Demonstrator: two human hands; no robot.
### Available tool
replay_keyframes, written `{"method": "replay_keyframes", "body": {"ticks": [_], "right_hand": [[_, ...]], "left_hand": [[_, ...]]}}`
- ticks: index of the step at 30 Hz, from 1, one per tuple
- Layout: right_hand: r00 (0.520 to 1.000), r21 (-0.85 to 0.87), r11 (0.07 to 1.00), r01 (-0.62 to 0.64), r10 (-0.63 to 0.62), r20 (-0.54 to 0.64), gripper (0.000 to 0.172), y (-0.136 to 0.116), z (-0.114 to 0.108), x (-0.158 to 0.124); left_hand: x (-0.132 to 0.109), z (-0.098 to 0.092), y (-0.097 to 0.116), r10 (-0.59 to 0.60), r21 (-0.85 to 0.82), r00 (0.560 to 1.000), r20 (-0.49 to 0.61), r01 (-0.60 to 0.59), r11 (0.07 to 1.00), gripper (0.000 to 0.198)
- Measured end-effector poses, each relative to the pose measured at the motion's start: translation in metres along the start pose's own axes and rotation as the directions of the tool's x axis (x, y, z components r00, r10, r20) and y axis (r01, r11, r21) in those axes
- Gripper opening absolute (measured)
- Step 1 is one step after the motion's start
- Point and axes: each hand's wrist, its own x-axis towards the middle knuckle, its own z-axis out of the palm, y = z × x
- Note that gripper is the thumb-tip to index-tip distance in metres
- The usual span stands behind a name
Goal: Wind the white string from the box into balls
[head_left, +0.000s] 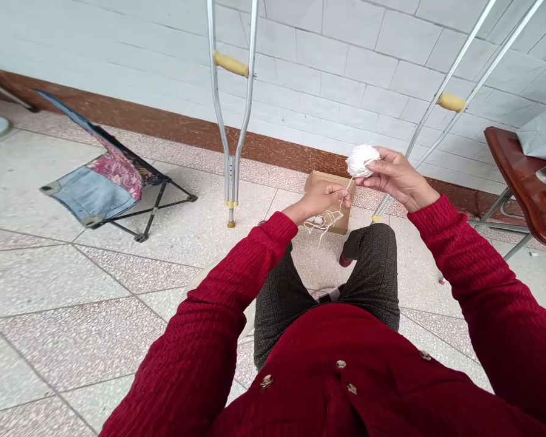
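Note:
A round white ball of yarn (362, 161) is held up by my right hand (394, 176), its fingers closed on the ball's right side. From the ball, a cream strand runs down to my left hand (325, 199), which pinches it between thumb and fingers. Loose loops of the cream yarn (326, 222) hang below my left hand. Behind and beneath them, an open cardboard box (343, 224) rests on the floor, partly hidden by my left hand and the yarn.
Two metal crutches with yellow grips (231, 63) (451, 102) lean on the tiled wall (341, 67). A folding chair with a cloth seat (91, 188) stands at left. On the right, a brown wooden table (512, 167) holds a white box (539, 133) and a dark cylinder.

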Motion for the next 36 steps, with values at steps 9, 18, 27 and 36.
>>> {"method": "replay_keyframes", "body": {"ticks": [9, 18, 27, 36], "right_hand": [[0.997, -0.103, 0.994, 0.038, -0.044, -0.06, 0.047, -0.01, 0.018, -0.009], [0.986, -0.154, 0.986, 0.063, -0.085, -0.14, 0.043, -0.023, 0.013, -0.012], [0.94, -0.102, 0.988, 0.114, -0.14, -0.311, 0.038, -0.013, -0.024, -0.027], [0.863, 0.035, 0.977, 0.209, -0.168, -0.477, 0.032, -0.001, -0.053, -0.024]], "left_hand": [[-0.013, -0.002, -0.055, -0.189, -0.144, 0.982, -0.01, 0.185, 0.972, 0.028], [-0.021, 0.004, -0.085, -0.259, -0.132, 0.966, -0.002, 0.257, 0.957, 0.017], [-0.033, -0.013, -0.097, -0.327, -0.234, 0.93, -0.171, 0.284, 0.93, 0.026], [-0.041, -0.036, -0.09, -0.31, -0.007, 0.944, -0.115, 0.311, 0.95, 0.031]]}}
